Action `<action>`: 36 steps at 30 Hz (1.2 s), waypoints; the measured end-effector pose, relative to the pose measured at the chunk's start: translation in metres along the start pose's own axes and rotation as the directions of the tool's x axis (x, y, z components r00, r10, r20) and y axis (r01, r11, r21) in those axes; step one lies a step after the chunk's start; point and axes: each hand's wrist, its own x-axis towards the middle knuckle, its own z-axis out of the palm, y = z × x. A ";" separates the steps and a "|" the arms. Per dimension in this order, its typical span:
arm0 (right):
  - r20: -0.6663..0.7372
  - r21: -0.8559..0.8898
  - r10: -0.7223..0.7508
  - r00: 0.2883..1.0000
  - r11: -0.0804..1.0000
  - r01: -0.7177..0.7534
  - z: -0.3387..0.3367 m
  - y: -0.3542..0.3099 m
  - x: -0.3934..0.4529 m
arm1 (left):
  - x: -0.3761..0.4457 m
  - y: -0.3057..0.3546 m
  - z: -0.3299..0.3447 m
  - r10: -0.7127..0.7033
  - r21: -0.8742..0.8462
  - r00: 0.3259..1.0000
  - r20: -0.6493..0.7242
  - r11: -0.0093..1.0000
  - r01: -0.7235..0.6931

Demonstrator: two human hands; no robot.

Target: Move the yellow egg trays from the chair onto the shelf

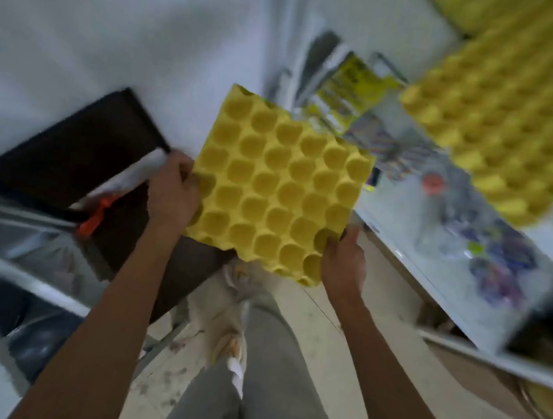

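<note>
Head view: a yellow egg tray [279, 185] was held in the air, gripped at its edges by the left hand [172, 190] and right hand [343, 261], near trays stacked on the shelf [504, 132].

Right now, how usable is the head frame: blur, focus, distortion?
Head view: heavy motion blur at the edges, smearing the egg trays on the shelf and the dark chair; the held egg tray and both hands, left hand and right hand, stay fairly sharp; wide-angle bending of lines; lighting flat, no glare.
</note>
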 end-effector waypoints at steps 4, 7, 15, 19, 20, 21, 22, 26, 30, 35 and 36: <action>-0.130 0.018 0.027 0.991 1.000 -0.025 -0.103 0.049 -0.056 | -0.053 0.095 0.012 0.125 0.005 0.991 0.057 0.992 -0.126; -0.245 0.036 0.055 0.968 0.998 -0.048 -0.173 0.093 -0.089 | -0.103 0.167 0.024 0.225 -0.023 0.965 0.137 0.974 -0.224; -0.441 0.084 0.192 0.877 0.981 -0.173 -0.312 0.225 -0.134 | -0.245 0.286 0.100 0.389 -0.070 0.885 0.255 0.921 -0.384; -0.435 0.085 0.221 0.873 0.975 -0.205 -0.347 0.279 -0.137 | -0.289 0.316 0.137 0.381 -0.017 0.885 0.270 0.920 -0.391; -0.430 0.094 0.238 0.871 0.971 -0.219 -0.354 0.289 -0.136 | -0.296 0.322 0.144 0.376 -0.011 0.880 0.289 0.921 -0.390; -0.426 0.104 0.249 0.870 0.969 -0.226 -0.360 0.298 -0.135 | -0.301 0.327 0.151 0.377 -0.006 0.872 0.311 0.919 -0.395; -0.425 0.110 0.250 0.870 0.968 -0.225 -0.365 0.306 -0.132 | -0.303 0.333 0.157 0.385 -0.003 0.861 0.333 0.913 -0.407; -0.422 0.147 0.285 0.861 0.958 -0.245 -0.377 0.321 -0.109 | -0.296 0.359 0.181 0.382 0.032 0.847 0.370 0.906 -0.423; -0.443 0.168 0.295 0.847 0.955 -0.245 -0.379 0.320 -0.067 | -0.272 0.383 0.206 0.356 0.077 0.859 0.368 0.909 -0.410; -0.455 0.159 0.334 0.825 0.942 -0.294 -0.373 0.317 0.001 | -0.217 0.411 0.240 0.406 0.119 0.819 0.405 0.865 -0.488; -0.454 0.169 0.355 0.817 0.935 -0.313 -0.372 0.315 0.013 | -0.206 0.416 0.248 0.424 0.151 0.806 0.414 0.841 -0.520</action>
